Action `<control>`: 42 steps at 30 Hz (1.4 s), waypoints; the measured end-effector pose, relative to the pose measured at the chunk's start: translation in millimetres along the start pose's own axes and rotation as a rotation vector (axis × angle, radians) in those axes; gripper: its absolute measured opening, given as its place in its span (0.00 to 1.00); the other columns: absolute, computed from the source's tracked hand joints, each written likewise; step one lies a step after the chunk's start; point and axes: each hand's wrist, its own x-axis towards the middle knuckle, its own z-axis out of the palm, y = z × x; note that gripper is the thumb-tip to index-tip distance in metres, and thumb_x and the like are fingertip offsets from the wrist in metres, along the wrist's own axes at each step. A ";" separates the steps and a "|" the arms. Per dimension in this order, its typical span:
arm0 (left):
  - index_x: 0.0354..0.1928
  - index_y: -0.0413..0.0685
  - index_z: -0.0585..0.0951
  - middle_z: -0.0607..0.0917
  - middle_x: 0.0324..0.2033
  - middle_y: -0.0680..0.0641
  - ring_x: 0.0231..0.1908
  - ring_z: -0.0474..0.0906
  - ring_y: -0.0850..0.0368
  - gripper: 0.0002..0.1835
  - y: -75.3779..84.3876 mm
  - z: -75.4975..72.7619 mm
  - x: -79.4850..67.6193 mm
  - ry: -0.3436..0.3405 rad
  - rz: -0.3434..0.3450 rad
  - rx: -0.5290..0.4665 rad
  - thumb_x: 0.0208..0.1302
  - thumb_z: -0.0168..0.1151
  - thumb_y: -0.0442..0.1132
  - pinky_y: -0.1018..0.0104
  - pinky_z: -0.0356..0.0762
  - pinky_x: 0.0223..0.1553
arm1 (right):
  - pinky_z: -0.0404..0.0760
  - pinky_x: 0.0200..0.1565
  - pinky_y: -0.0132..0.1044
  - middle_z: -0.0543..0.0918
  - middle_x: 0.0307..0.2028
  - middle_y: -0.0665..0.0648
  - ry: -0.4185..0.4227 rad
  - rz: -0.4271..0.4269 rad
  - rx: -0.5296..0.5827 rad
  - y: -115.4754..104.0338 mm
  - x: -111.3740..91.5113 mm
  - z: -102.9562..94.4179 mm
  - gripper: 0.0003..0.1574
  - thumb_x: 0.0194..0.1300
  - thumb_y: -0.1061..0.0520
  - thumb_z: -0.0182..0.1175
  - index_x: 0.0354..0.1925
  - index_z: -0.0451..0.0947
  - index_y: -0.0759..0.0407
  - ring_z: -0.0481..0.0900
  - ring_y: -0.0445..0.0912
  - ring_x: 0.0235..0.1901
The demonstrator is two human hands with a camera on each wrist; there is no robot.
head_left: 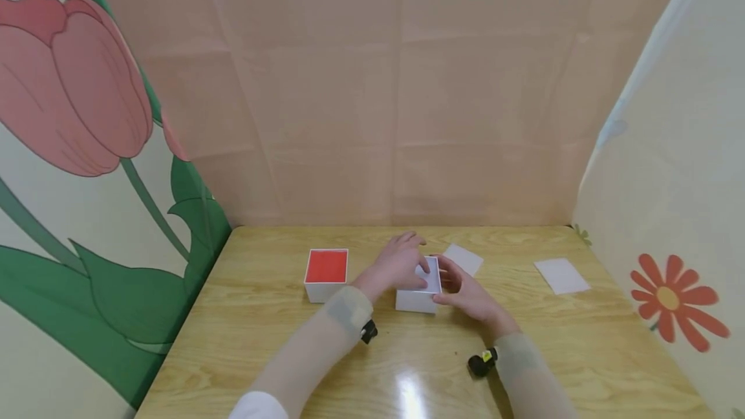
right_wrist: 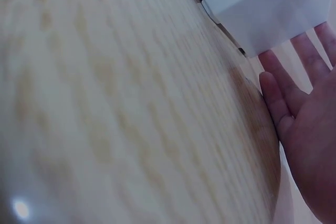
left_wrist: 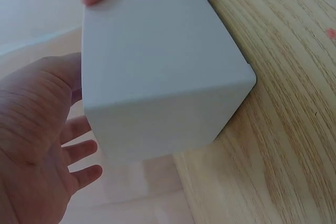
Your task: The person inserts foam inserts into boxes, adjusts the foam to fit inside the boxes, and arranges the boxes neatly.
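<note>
A white box (head_left: 416,301) with a pale top inside a white rim stands mid-table. My left hand (head_left: 401,264) is over it, thumb and index finger down at the pale top, the other fingers loosely out beyond its far left side. In the left wrist view, the edge of the box (left_wrist: 163,51) hides those two fingertips. My right hand (head_left: 468,293) holds the box's right side, thumb at the near corner and fingers along the far part. The right wrist view shows its fingers (right_wrist: 310,59) against the box wall (right_wrist: 273,14).
To the left stands a second white box (head_left: 324,292) with a red top (head_left: 326,266). A white paper square (head_left: 464,258) lies behind my right hand, and another paper square (head_left: 562,275) lies farther right. A pinkish cloth (head_left: 372,96) hangs behind the wooden table (head_left: 262,341).
</note>
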 end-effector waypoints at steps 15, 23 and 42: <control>0.47 0.73 0.93 0.71 0.77 0.51 0.80 0.56 0.46 0.14 2.8 3.8 2.6 -0.012 -0.011 0.028 0.61 0.79 0.61 0.47 0.56 0.80 | 0.69 0.72 0.65 0.62 0.80 0.63 -0.011 -0.001 0.026 -4.4 0.6 0.7 0.60 0.71 0.56 0.73 0.87 0.48 0.53 0.68 0.66 0.74; 0.48 0.72 0.93 0.71 0.77 0.51 0.80 0.56 0.46 0.13 2.7 6.5 3.1 -0.011 -0.014 0.017 0.62 0.79 0.60 0.47 0.55 0.80 | 0.69 0.71 0.66 0.62 0.80 0.64 -0.010 -0.010 0.018 -3.6 0.3 1.2 0.59 0.71 0.55 0.73 0.86 0.48 0.54 0.68 0.66 0.73; 0.49 0.70 0.93 0.72 0.76 0.50 0.80 0.57 0.47 0.14 -11.4 1.1 -2.9 -0.033 -0.033 0.026 0.62 0.80 0.52 0.46 0.57 0.80 | 0.64 0.73 0.69 0.60 0.81 0.65 -0.003 0.032 0.009 -7.5 -1.1 2.5 0.59 0.72 0.53 0.72 0.86 0.48 0.55 0.65 0.68 0.75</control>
